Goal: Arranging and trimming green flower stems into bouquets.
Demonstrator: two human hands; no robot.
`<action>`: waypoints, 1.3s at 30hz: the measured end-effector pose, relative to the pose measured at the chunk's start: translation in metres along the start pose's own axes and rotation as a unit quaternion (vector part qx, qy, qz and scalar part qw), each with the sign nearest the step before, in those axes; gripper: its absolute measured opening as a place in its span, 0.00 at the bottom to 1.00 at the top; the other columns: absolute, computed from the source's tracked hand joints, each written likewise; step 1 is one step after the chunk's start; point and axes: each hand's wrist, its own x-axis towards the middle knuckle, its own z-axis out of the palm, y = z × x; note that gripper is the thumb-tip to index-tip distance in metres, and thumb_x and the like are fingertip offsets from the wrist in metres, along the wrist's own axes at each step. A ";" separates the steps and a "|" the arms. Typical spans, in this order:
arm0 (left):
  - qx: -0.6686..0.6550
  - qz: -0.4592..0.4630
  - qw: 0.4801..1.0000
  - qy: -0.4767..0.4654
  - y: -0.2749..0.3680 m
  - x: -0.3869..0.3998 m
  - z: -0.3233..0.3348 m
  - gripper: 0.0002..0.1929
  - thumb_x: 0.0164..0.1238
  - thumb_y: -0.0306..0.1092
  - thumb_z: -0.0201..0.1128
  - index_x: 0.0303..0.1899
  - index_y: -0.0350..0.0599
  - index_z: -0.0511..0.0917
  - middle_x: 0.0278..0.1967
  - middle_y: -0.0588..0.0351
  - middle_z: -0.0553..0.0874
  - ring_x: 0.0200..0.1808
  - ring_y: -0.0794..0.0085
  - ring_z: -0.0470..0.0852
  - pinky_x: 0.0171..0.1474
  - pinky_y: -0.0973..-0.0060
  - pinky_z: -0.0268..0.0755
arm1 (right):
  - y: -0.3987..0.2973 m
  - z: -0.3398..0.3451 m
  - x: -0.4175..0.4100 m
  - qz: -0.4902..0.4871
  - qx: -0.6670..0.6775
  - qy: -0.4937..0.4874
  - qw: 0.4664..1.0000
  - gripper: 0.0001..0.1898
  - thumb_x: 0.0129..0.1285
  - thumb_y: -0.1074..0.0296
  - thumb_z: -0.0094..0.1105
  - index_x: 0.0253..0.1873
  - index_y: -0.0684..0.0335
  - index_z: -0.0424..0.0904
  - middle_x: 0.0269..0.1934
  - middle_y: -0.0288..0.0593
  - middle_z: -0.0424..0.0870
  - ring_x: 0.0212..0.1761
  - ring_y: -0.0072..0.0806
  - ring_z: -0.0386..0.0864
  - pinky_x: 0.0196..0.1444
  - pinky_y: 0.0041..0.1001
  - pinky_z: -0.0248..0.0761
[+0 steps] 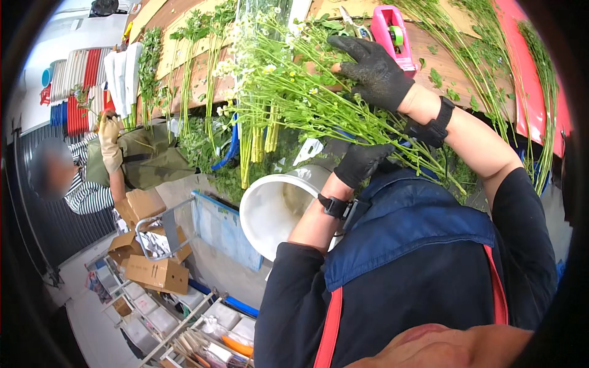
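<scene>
A bunch of small white daisy-like flowers (294, 76) on long green stems lies slantwise across the table edge in front of me. My left hand (363, 161), in a black glove, is closed around its lower stems. Over the upper stems is my right hand (372, 69), also black-gloved, its visible fingers spread and one fingertip bare; its underside is hidden. A pink tape dispenser (393, 39) with a green roll core stands just beyond it. Scissors (352, 25) lie beside the dispenser. More flower bunches (257, 142), in clear wrap, hang stems-down over the table edge.
Loose green stems (460, 55) and leaves lie on the wooden table (428, 55). A white bucket (271, 211) is near my left forearm. At the left another person (92, 170) in an apron and gloves handles stems. Cardboard boxes (156, 271) and a shelf rack stand behind.
</scene>
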 end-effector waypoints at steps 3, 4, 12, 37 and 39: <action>0.036 -0.031 0.999 0.010 -0.009 -0.007 -0.007 0.11 0.60 0.27 0.62 0.45 0.47 0.84 0.42 0.47 0.86 0.46 0.54 0.83 0.52 0.63 0.73 | 0.002 0.011 0.007 0.035 0.081 -0.045 0.995 0.16 0.45 0.72 0.66 0.42 0.60 0.78 0.66 0.52 0.67 0.65 0.52 0.66 0.62 0.44 0.64; 0.090 -0.024 0.996 -0.012 -0.012 -0.011 -0.010 0.11 0.63 0.29 0.61 0.46 0.47 0.84 0.42 0.47 0.86 0.47 0.55 0.83 0.52 0.64 0.73 | 0.002 0.012 0.007 0.032 0.065 -0.038 0.997 0.12 0.47 0.74 0.64 0.40 0.61 0.78 0.66 0.52 0.67 0.66 0.52 0.66 0.62 0.43 0.63; 0.054 -0.092 0.994 0.010 -0.023 -0.028 -0.015 0.17 0.73 0.44 0.53 0.53 0.46 0.81 0.49 0.49 0.85 0.52 0.60 0.83 0.55 0.66 0.73 | 0.015 0.013 0.008 -0.082 0.068 -0.056 0.993 0.06 0.47 0.72 0.64 0.32 0.64 0.79 0.66 0.51 0.67 0.67 0.50 0.65 0.66 0.44 0.61; -0.376 -0.299 0.823 0.303 -0.009 -0.038 -0.016 0.19 0.69 0.29 0.59 0.59 0.39 0.68 0.40 0.55 0.82 0.35 0.73 0.80 0.36 0.76 0.77 | -0.016 -0.013 -0.091 0.368 0.492 -0.215 0.759 0.23 0.56 0.62 0.65 0.54 0.67 0.76 0.41 0.40 0.82 0.43 0.22 0.77 0.52 0.26 0.70; -0.258 -0.228 0.894 0.286 -0.018 -0.042 -0.017 0.17 0.68 0.25 0.59 0.57 0.36 0.73 0.46 0.54 0.82 0.41 0.73 0.81 0.43 0.74 0.78 | -0.016 -0.018 -0.093 0.383 0.492 -0.223 0.749 0.25 0.56 0.57 0.64 0.55 0.67 0.77 0.42 0.39 0.83 0.45 0.22 0.78 0.52 0.26 0.70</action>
